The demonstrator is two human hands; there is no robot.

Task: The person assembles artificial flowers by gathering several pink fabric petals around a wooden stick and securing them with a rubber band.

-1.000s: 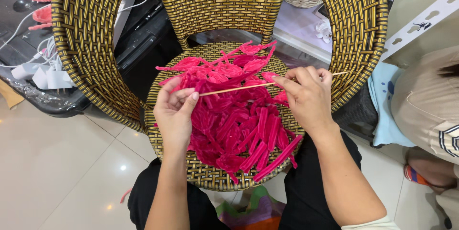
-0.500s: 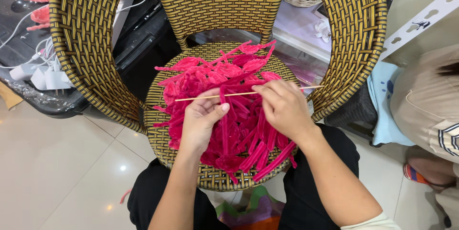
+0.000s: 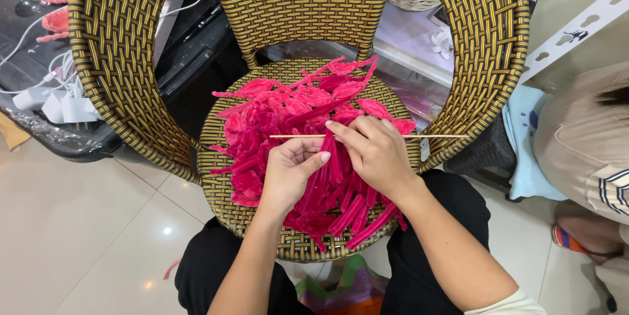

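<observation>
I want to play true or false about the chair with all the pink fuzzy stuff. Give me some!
1. The fuzzy pink pipe-cleaner pieces lie on a woven yellow-and-black wicker chair. True.
2. The right hand holds a thin wooden stick. True.
3. The stick stands straight up. False: it lies level across the pile.
4. The left hand is on the floor. False: it rests on the pink pile.
5. The floor is green carpet. False: shiny pale tiles.

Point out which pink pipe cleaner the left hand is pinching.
The upright strand between the left hand and right hand, just under the wooden stick; the others lie loose.
</observation>
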